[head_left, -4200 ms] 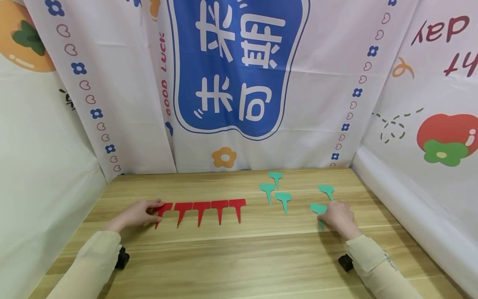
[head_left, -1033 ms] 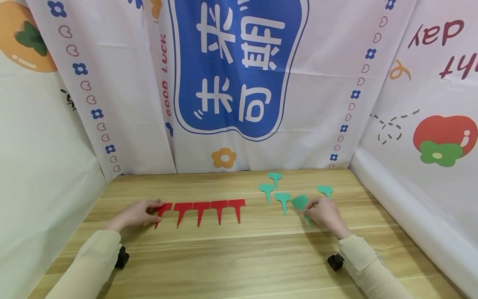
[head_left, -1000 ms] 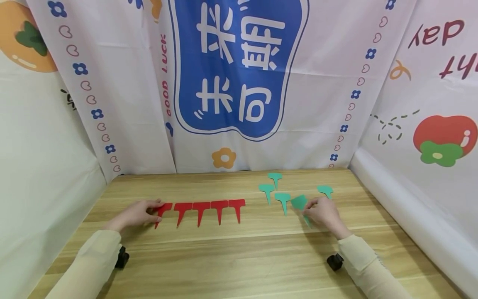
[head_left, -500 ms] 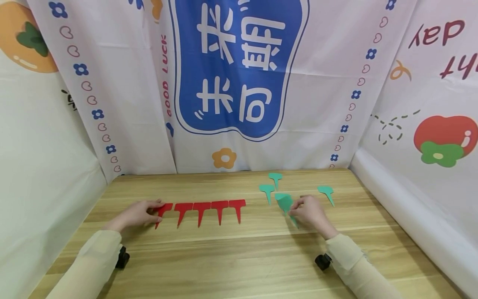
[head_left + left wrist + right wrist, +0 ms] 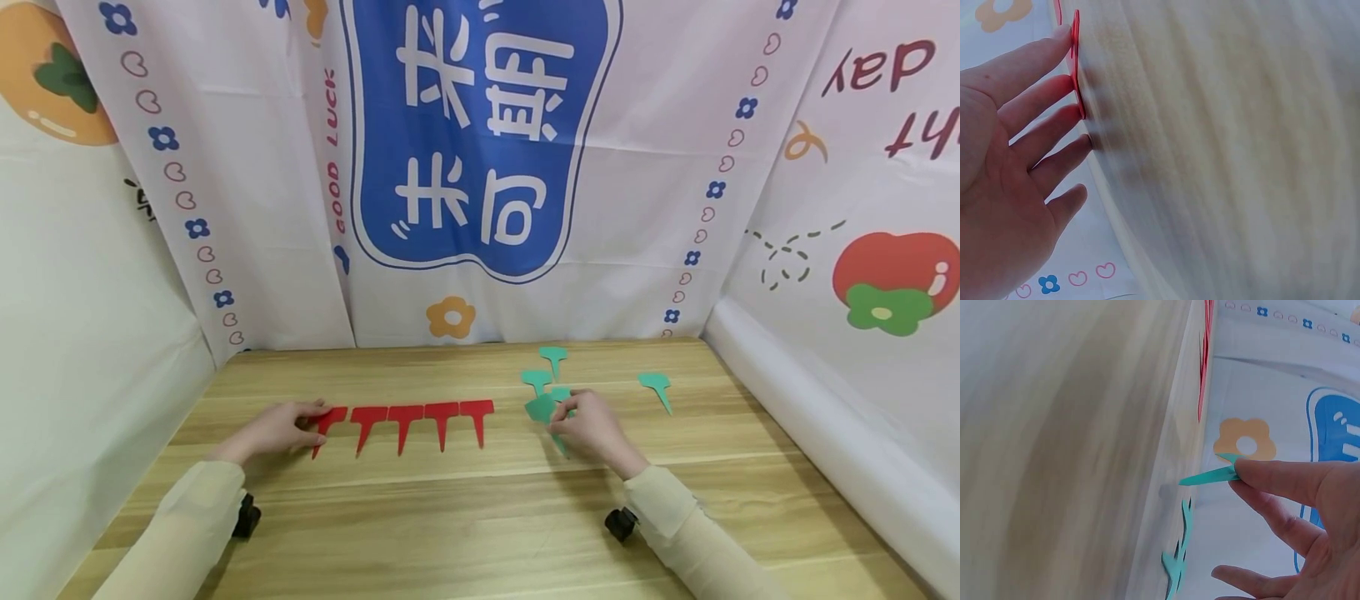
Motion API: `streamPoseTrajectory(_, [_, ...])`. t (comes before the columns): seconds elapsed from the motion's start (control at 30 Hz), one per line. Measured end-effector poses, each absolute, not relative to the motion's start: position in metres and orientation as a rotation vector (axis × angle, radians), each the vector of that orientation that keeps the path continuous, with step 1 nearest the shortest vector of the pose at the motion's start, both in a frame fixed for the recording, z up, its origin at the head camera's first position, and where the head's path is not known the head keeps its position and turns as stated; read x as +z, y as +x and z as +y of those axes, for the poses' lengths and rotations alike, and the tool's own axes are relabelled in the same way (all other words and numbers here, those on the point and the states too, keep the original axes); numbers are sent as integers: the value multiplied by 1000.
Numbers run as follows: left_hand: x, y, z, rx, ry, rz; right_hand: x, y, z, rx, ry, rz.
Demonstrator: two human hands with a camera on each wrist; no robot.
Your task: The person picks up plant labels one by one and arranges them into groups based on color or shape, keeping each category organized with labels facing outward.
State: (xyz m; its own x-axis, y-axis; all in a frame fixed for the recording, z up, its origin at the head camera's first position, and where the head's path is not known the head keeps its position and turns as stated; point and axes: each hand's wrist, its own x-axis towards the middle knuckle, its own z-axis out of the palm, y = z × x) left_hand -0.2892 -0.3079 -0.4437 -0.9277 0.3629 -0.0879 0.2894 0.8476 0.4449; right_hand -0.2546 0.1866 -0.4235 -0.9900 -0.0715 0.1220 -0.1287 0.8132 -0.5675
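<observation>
Several red T-shaped plant labels (image 5: 406,413) lie in a row left of the middle of the table. My left hand (image 5: 266,433) rests at the leftmost red label (image 5: 330,416); in the left wrist view its fairly straight fingertips touch that label's edge (image 5: 1077,62). Between thumb and index finger, my right hand (image 5: 592,429) pinches a green plant label (image 5: 540,408), tilted and raised off the wood in the right wrist view, its pointed stem toward the table. Behind it, a lying green label (image 5: 561,392) is partly hidden by the held one and the hand.
Two more green labels, one farther back (image 5: 553,353) and one nearer (image 5: 536,378), lie beyond my right hand. Another green label (image 5: 656,383) lies alone to the right. Printed white cloth (image 5: 637,275) walls the wooden table (image 5: 450,533) at back and sides.
My right hand took up a green label on the right and carried it left, past the other green label, toward the red row. My left hand has stayed in place.
</observation>
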Motion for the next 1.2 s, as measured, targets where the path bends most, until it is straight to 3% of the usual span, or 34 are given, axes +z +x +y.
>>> streamPoseTrajectory(1.2, [-441, -289, -309, 660, 524, 2842, -429, -244, 81, 863, 465, -2953])
